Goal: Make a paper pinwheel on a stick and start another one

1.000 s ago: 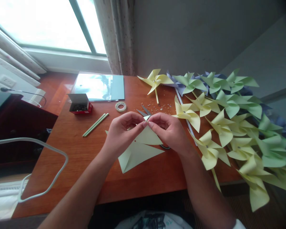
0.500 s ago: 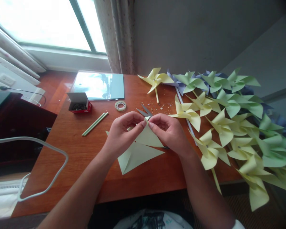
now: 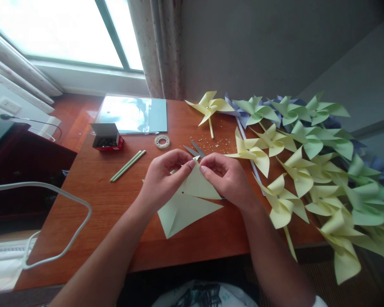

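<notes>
At the centre of the frame both hands meet over a pale yellow paper sheet (image 3: 185, 204) cut into pointed flaps. The left hand (image 3: 163, 179) and right hand (image 3: 227, 175) each pinch a flap tip between thumb and fingertips, the tips brought together just above the sheet, whose lower flaps lie flat on the wooden counter (image 3: 109, 204). Scissors (image 3: 195, 150) lie just behind the fingers. Further toward the upper left sit a tape roll (image 3: 162, 141), two green sticks (image 3: 128, 166) and a small red box (image 3: 106, 137). Finished paper pinwheels (image 3: 307, 162), yellow, green and blue, crowd the right side of the frame.
</notes>
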{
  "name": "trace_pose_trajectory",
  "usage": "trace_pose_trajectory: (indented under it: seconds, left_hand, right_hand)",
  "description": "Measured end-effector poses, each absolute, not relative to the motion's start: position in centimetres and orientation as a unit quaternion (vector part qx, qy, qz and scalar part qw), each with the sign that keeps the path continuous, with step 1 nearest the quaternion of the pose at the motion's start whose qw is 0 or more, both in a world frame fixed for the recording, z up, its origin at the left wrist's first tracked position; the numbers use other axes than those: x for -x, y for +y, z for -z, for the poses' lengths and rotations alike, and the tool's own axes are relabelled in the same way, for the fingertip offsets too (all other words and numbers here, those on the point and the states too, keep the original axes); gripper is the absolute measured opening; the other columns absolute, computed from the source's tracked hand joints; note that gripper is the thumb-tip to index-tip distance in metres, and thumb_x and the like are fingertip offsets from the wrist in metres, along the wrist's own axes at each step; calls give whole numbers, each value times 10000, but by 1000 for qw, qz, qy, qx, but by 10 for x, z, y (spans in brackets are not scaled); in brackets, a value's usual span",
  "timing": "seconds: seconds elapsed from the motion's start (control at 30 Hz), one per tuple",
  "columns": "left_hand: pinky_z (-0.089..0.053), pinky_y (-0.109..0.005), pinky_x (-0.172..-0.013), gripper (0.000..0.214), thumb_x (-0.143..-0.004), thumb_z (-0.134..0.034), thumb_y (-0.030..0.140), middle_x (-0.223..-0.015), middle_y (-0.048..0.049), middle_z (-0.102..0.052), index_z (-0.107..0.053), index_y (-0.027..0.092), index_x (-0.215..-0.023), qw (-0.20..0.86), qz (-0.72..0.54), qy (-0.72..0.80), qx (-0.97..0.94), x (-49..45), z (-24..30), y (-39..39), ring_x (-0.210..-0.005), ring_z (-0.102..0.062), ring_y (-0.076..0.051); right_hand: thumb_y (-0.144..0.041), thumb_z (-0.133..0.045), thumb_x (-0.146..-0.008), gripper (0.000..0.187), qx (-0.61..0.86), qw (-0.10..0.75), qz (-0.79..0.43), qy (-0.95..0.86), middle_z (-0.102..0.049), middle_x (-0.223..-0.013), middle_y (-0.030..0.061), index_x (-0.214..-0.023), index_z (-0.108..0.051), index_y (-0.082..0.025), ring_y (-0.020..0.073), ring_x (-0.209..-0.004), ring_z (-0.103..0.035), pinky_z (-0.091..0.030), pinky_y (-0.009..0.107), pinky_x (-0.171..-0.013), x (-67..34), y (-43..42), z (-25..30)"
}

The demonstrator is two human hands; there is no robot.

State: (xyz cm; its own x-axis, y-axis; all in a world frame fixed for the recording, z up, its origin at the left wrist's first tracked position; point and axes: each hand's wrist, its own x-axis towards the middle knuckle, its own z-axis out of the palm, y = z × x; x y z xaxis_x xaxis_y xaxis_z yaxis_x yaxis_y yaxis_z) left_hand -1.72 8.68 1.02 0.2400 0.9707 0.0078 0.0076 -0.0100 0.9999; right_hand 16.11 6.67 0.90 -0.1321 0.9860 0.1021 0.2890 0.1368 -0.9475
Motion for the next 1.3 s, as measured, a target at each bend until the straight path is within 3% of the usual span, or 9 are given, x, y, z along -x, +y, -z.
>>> trace_pose_trajectory:
  seconds: [0.5,0.67,0.8,1.13,1.3]
  left_hand:
    - [-443,-253,-625,149,-871,-708,328,-790,-30,-667,-704,185,-828,547,-408,417,-601,17,-10,86,-731,-578,-157]
    - [-453,-251,-656,96,-877,-696,284,-800,-19,-680,-719,193,-854,496,-487,455,-557,20,-13,89,-734,-590,-146]
    - [-432,-248,-596,70,-879,-681,253,-741,-6,-657,-723,197,-884,475,-553,463,-505,24,-13,92,-643,-553,-128]
    - [-306,-182,-445,362,-809,-724,276,-729,-35,-702,-647,119,-1126,607,-507,483,-377,24,-10,95,-519,-535,-84]
    - [-307,-169,-426,355,-771,-738,263,-712,-56,-706,-627,101,-1067,653,-488,471,-336,25,-11,98,-502,-529,-82]
  right_hand:
    - [-248,-632,-860,61,501,456,-450,-582,-644,-768,-17,-804,-631,-223,162,-737,-621,-516,275,-697,-157,67,-8]
    - [-256,-644,-845,70,515,528,-460,-494,-587,-713,-36,-790,-622,-219,129,-638,-548,-452,240,-593,-162,72,-4]
    - [-252,-657,-828,57,480,601,-487,-414,-574,-718,-40,-795,-621,-223,120,-638,-525,-445,243,-613,-166,76,0]
    - [-245,-671,-785,30,434,652,-491,-381,-595,-775,-17,-784,-645,-229,138,-675,-515,-430,284,-657,-165,74,-5]
    - [-247,-664,-797,17,408,655,-480,-416,-621,-802,-3,-801,-651,-237,142,-657,-520,-391,274,-562,-164,72,-5]
